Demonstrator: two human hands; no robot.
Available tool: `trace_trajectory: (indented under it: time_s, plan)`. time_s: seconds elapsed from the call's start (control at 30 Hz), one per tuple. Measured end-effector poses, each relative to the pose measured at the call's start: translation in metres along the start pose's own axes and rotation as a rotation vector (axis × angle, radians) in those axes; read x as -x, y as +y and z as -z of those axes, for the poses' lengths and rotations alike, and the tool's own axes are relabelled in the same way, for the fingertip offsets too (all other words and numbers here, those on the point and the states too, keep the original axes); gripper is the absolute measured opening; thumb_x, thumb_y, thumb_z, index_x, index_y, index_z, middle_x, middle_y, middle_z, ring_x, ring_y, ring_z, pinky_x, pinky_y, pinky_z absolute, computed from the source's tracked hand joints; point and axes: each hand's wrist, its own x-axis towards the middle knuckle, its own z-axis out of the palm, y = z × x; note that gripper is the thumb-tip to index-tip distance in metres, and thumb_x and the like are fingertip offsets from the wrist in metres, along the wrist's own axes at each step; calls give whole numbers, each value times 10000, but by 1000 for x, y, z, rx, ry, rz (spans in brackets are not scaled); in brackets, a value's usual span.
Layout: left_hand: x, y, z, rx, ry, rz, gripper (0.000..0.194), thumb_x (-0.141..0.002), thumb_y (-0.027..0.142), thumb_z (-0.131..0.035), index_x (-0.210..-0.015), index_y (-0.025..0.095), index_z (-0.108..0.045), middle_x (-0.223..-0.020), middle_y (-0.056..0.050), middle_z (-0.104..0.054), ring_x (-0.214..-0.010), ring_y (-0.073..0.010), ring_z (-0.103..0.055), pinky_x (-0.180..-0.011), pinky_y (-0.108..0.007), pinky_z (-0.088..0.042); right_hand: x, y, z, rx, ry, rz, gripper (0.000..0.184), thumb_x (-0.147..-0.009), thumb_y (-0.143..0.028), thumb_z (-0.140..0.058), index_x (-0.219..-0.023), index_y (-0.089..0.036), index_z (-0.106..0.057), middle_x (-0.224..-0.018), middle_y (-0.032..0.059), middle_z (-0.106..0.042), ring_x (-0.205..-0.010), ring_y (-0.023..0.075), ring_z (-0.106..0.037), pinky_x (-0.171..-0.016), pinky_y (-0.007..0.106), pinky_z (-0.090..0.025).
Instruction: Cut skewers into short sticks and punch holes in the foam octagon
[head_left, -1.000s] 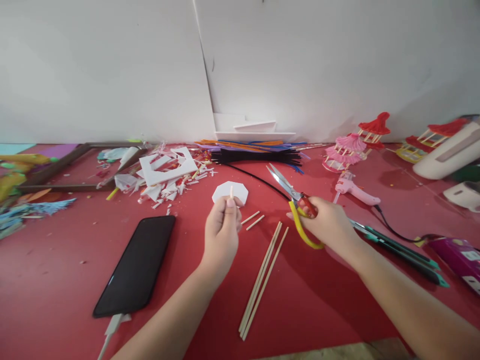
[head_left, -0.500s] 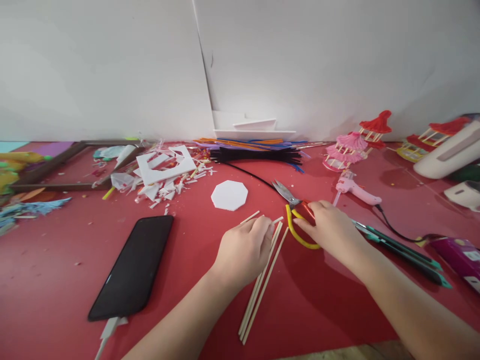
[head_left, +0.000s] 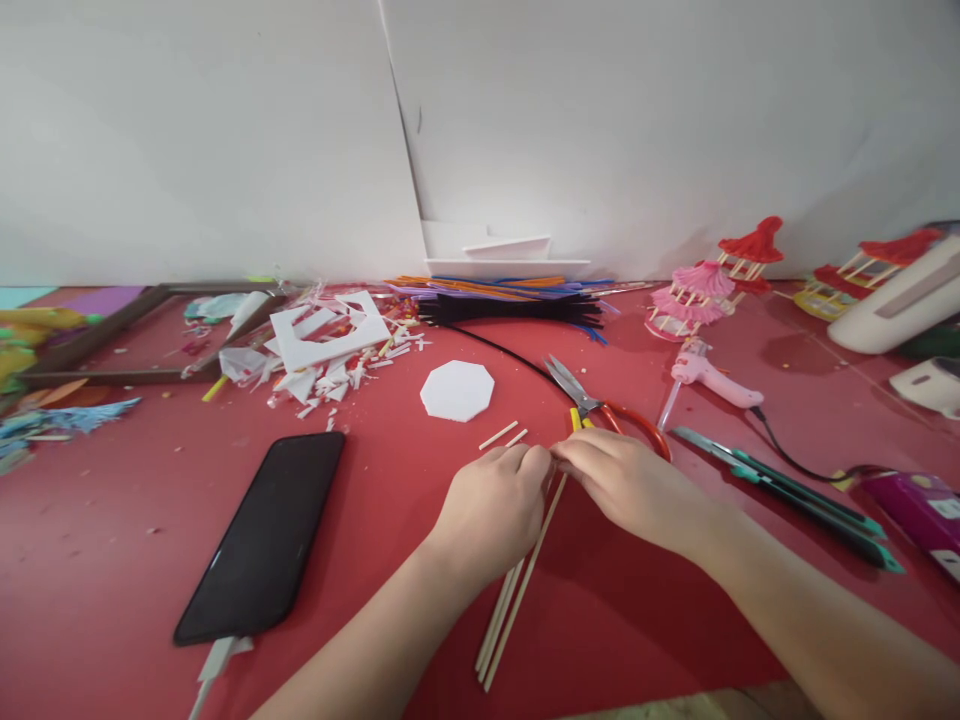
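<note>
My left hand (head_left: 495, 505) is closed, its back to me, over the upper part of several thin wooden sticks (head_left: 523, 598). Its thumb and forefinger meet the pinched fingertips of my right hand (head_left: 630, 485) just above those sticks. What the fingertips hold is hidden, and the upper stick ends disappear beneath them. Two short cut stick pieces (head_left: 499, 435) lie just beyond my left knuckles. Behind my right hand rest scissors (head_left: 577, 385) with open blades and red and yellow handles. A white foam octagon (head_left: 457, 390) lies flat beyond the left hand.
A black phone (head_left: 262, 540) with a cable lies left. White foam scraps (head_left: 330, 340) and a brown frame (head_left: 97, 375) are behind it. Pipe cleaners (head_left: 510, 300) lie by the wall. On the right are a pink glue gun (head_left: 716, 380), cutter knives (head_left: 787, 495) and small pavilion models (head_left: 694, 295).
My right hand has left the scissors and moved left to meet my left hand's fingertips. A second short stick piece now shows beside the first, and the stick end poking from my left hand is hidden.
</note>
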Motion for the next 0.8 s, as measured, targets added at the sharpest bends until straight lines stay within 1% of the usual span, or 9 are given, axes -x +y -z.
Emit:
trace_trajectory:
  time_s: [0.07,0.17,0.27,0.33,0.47,0.63,0.8]
  plan:
    - [0,2,1,-12,-16,40,249,-801,65,-411,-938,180,-584,-799,-46,-662,-761,-244,-659,-557,-309,-431,0,0,0,34,16,24,316,-842,27,-414,-1035,-122,-614,-988,105,-662,-923,228,-633,-798,386,-546]
    - [-1,5,2,-23,-34,99,258,-807,75,-409,-970,184,-577,-811,-49,-670,-739,-246,-667,-521,-303,-413,0,-5,0,76,112,47,332,-839,29,-412,-1059,-110,-618,-1035,118,-655,-962,234,-622,-827,384,-544]
    - [-2,6,3,-37,-33,127,266,-795,67,-406,-969,186,-568,-809,-50,-671,-737,-252,-671,-507,-299,-396,-1,-9,-5,119,188,26,319,-828,30,-407,-1013,-102,-631,-994,120,-662,-921,239,-623,-809,387,-547]
    - [-2,6,3,-41,-33,133,269,-784,64,-406,-964,188,-563,-804,-49,-669,-736,-256,-672,-507,-301,-391,-1,-10,-9,142,210,13,329,-804,40,-400,-983,-102,-636,-930,115,-668,-871,241,-626,-780,392,-549]
    - [0,7,3,-29,-54,157,250,-759,74,-433,-944,190,-555,-800,-44,-670,-729,-249,-671,-506,-292,-377,-1,-11,-16,160,251,28,352,-755,36,-399,-973,-115,-630,-870,100,-662,-815,234,-618,-742,379,-541]
    - [4,10,2,-44,-51,167,197,-766,86,-435,-893,177,-555,-778,-53,-666,-681,-240,-666,-487,-290,-358,0,-12,-19,159,323,59,339,-748,18,-396,-960,-135,-613,-872,96,-662,-789,209,-604,-741,343,-521]
    - [4,11,0,-65,-40,157,181,-770,87,-425,-859,169,-560,-751,-59,-659,-643,-242,-659,-476,-295,-357,0,-13,-22,146,337,24,327,-734,17,-403,-913,-167,-603,-834,81,-652,-767,201,-600,-716,322,-503]
